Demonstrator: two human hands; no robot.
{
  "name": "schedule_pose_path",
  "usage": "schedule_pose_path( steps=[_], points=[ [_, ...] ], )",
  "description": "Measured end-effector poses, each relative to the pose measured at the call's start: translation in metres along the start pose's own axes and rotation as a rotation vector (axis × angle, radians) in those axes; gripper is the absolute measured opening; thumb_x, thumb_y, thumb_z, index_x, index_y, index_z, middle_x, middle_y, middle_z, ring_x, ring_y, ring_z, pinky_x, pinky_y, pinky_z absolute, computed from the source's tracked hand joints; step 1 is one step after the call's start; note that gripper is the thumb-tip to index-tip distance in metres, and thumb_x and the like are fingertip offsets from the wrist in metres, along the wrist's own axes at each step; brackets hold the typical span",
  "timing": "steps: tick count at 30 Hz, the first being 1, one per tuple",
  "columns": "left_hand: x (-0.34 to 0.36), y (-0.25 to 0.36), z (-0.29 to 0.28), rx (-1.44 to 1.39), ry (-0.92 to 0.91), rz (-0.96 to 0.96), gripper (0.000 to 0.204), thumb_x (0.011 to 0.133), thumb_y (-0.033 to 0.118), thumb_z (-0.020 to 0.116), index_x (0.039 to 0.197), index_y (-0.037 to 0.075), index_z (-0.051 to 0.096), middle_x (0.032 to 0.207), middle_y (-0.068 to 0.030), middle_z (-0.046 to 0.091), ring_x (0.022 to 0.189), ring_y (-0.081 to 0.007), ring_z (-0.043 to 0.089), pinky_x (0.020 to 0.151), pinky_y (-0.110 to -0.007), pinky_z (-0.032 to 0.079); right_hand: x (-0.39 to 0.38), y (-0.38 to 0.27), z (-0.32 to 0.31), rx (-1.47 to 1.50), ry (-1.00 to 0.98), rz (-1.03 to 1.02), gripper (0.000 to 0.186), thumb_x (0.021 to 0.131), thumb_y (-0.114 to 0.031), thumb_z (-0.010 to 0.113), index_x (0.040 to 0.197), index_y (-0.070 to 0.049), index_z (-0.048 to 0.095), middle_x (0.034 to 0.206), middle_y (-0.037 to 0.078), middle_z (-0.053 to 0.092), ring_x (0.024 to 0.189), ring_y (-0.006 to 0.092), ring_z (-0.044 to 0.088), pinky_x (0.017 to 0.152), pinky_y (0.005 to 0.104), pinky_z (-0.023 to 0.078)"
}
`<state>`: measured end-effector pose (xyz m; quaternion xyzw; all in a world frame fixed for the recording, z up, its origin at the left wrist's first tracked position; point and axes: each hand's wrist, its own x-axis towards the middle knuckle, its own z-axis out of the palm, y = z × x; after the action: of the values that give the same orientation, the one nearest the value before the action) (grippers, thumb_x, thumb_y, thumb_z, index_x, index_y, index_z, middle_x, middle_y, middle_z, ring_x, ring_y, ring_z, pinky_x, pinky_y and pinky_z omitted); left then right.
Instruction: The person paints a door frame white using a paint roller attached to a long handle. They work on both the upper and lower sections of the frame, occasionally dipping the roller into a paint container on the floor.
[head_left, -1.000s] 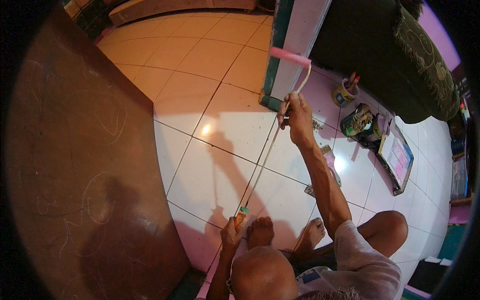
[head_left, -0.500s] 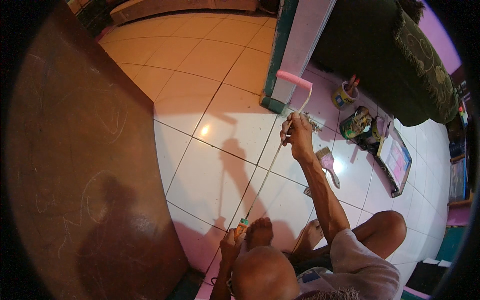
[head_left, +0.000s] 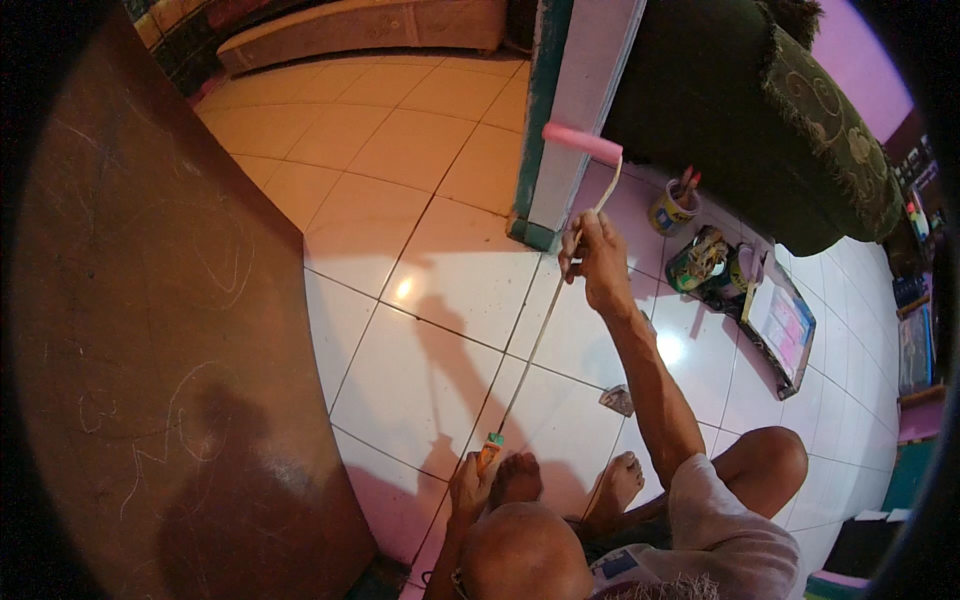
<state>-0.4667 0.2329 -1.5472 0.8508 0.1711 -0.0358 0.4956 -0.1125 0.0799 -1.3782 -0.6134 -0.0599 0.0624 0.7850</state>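
Note:
A long-handled paint roller with a pink sleeve lies across the pale wall edge beside the green door frame. My right hand grips its thin metal rod close below the bend. Down by my feet, my left hand is closed around the roller's orange and green handle. The rod runs slantwise over the floor between both hands. Under my right forearm, the wide paintbrush is almost wholly hidden. A small grey flat piece rests on the tiles left of that forearm.
Right of the wall edge stand a tub with brushes, an open can, a smaller tub and a paint tray with pink paint. A brown door fills the left side. Dark green cloth hangs at the upper right.
The roller head has moved slightly up, onto the wall edge. My right forearm now covers the brush, and the view has shifted a little. Both hands keep their grip.

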Motion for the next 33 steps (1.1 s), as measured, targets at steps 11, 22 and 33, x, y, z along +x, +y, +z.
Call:
schedule_pose_path(
  steps=[11,22,33],
  points=[
    [0.05,0.058,-0.011,-0.095,0.137,0.201,0.027,0.094,0.026,0.063,0.106,0.003,0.059,0.085,-0.0202,0.066,0.073,-0.0402,0.066,0.061,-0.043,0.051,0.021,-0.124,0.033,-0.068,-0.013,-0.262,0.03,0.104,-0.036,0.043,0.097,-0.008,0.05,0.067,0.003,0.055,0.053,0.0131,0.056,0.041,0.0259,0.041],
    [-0.021,-0.004,-0.011,0.004,0.036,-0.075,0.028,0.086,0.026,0.068,0.098,0.002,0.06,0.082,-0.0228,0.065,0.075,-0.0412,0.065,0.063,-0.044,0.051,-0.016,0.014,0.007,0.029,0.05,0.058,0.032,0.103,-0.043,0.044,0.098,-0.012,0.047,0.066,0.002,0.052,0.051,0.013,0.054,0.04,0.0244,0.038],
    [-0.047,-0.03,-0.017,0.101,0.064,-0.174,0.036,0.089,0.038,0.065,0.089,0.003,0.059,0.078,-0.0228,0.063,0.071,-0.0436,0.062,0.062,-0.049,0.049,-0.013,0.131,-0.011,0.035,0.116,0.404,0.027,0.103,-0.038,0.043,0.096,-0.012,0.046,0.068,0.002,0.053,0.055,0.0148,0.056,0.044,0.0298,0.044]
  ],
)
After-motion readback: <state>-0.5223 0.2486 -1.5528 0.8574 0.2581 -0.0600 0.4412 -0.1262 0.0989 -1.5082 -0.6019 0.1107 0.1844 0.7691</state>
